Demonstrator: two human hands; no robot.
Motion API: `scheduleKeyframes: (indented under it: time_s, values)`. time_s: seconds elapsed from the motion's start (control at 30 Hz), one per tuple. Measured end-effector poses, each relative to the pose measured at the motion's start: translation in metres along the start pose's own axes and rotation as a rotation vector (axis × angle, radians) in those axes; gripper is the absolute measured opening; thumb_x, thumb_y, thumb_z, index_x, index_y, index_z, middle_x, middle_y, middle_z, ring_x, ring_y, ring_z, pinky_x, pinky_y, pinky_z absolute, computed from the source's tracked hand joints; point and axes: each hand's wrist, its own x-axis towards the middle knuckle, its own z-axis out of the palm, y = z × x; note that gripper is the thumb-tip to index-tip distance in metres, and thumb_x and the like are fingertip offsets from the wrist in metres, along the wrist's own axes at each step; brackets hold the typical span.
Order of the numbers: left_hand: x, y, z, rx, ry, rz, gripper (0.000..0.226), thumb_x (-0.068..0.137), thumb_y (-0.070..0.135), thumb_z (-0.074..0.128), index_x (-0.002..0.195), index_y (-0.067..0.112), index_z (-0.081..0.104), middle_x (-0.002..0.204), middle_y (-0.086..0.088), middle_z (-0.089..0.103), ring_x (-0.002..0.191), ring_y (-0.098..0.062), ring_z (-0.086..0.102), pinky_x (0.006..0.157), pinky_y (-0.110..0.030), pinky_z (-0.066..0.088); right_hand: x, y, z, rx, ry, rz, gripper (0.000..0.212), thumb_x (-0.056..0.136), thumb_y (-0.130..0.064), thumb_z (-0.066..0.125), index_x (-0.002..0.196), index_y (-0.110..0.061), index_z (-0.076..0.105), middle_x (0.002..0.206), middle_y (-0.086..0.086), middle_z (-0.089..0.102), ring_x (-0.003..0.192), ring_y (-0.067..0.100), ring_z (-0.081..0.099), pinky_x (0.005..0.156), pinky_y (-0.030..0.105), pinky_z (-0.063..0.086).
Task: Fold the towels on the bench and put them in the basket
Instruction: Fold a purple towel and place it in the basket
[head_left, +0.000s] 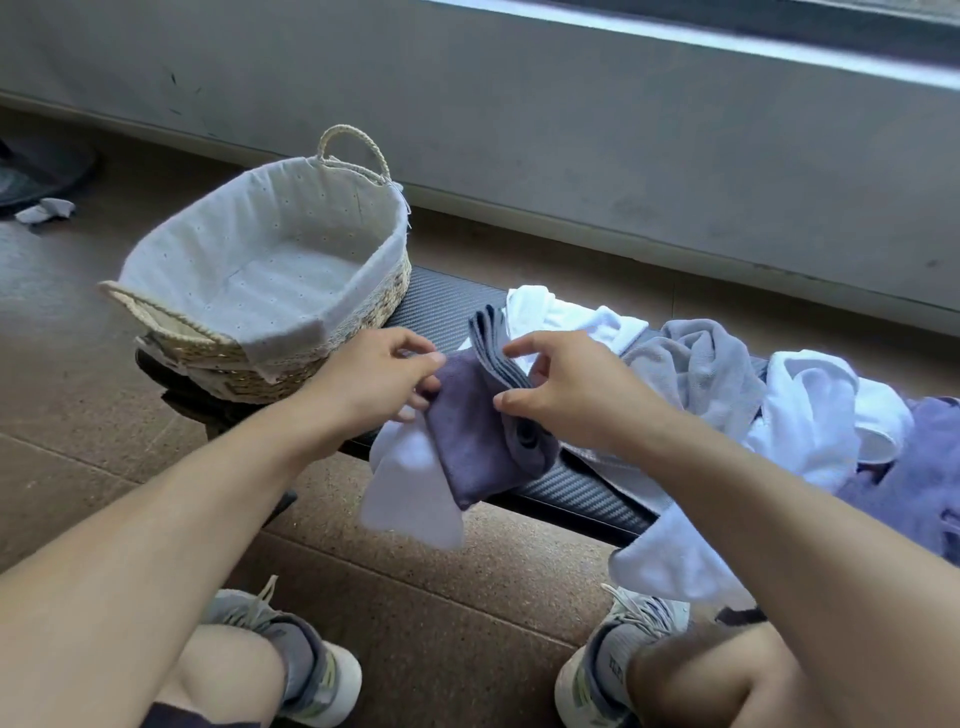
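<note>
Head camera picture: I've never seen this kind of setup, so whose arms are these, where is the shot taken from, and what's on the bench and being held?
There is one picture, from a camera worn on a person's head, looking down past their knees and sneakers. No machine is involved; the arms are the person's own. The left hand and right hand both pinch a dark purple-grey towel over the black bench. To the right lies a crumpled pile of white and lilac towels. On the bench's left end sits a woven basket with a white cloth lining; no towels are in it yet.
</note>
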Motion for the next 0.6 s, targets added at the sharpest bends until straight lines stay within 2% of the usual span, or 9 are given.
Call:
scheduleKeyframes:
  time_s: [0.07,0.17,0.3,0.4,0.53,0.6]
  values:
    - [0.000,-0.003,-0.001,-0.036,-0.031,-0.057,0.026,0.099,0.043,0.060,0.104,0.018,0.067,0.094,-0.012,0.077,0.077,-0.024,0.070,0.086,-0.045,0.060,-0.005,-0.008,0.008,-0.074,-0.014,-0.037,0.056,0.084,-0.039,0.078,0.136,-0.030,0.060,0.073,-0.011,0.063,0.081,0.009,0.062,0.065,0.020,0.042]
    - [-0.001,-0.002,-0.001,-0.066,-0.017,-0.057,0.037,0.096,0.053,0.059,0.104,0.017,0.067,0.090,-0.012,0.077,0.076,-0.025,0.072,0.085,-0.045,0.062,-0.012,-0.019,0.015,-0.131,-0.113,-0.080,0.055,0.088,-0.042,0.074,0.139,-0.031,0.058,0.100,-0.004,0.073,0.103,0.018,0.066,0.086,0.030,0.050]
    - [-0.004,-0.002,0.001,-0.029,0.028,-0.040,0.038,0.091,0.045,0.071,0.115,0.017,0.063,0.085,-0.008,0.077,0.069,-0.019,0.073,0.075,-0.040,0.064,-0.017,-0.022,0.015,-0.136,-0.232,-0.138,0.032,0.097,-0.024,0.061,0.129,-0.020,0.065,0.102,0.002,0.076,0.095,0.024,0.066,0.085,0.032,0.049]
    - [-0.005,0.000,0.005,0.012,0.073,-0.031,0.042,0.089,0.044,0.074,0.116,0.015,0.060,0.087,-0.010,0.077,0.075,-0.025,0.076,0.076,-0.044,0.064,-0.018,-0.020,0.013,-0.145,-0.264,-0.175,0.026,0.094,-0.011,0.055,0.116,-0.013,0.070,0.092,0.006,0.075,0.082,0.027,0.063,0.075,0.031,0.047]
    - [-0.007,0.005,0.009,0.060,0.121,-0.023,0.049,0.084,0.053,0.075,0.110,0.014,0.060,0.081,-0.008,0.072,0.079,-0.031,0.075,0.073,-0.049,0.063,-0.019,-0.020,0.015,-0.183,-0.276,-0.221,0.027,0.096,-0.013,0.056,0.118,-0.013,0.070,0.093,0.001,0.075,0.084,0.022,0.063,0.080,0.028,0.045]
    - [-0.005,0.003,0.010,0.118,0.156,0.000,0.057,0.071,0.068,0.073,0.101,0.021,0.061,0.083,-0.006,0.071,0.081,-0.030,0.074,0.076,-0.051,0.062,-0.019,-0.021,0.015,-0.187,-0.285,-0.248,0.026,0.096,-0.015,0.059,0.119,-0.015,0.071,0.093,-0.001,0.075,0.084,0.021,0.063,0.081,0.029,0.045]
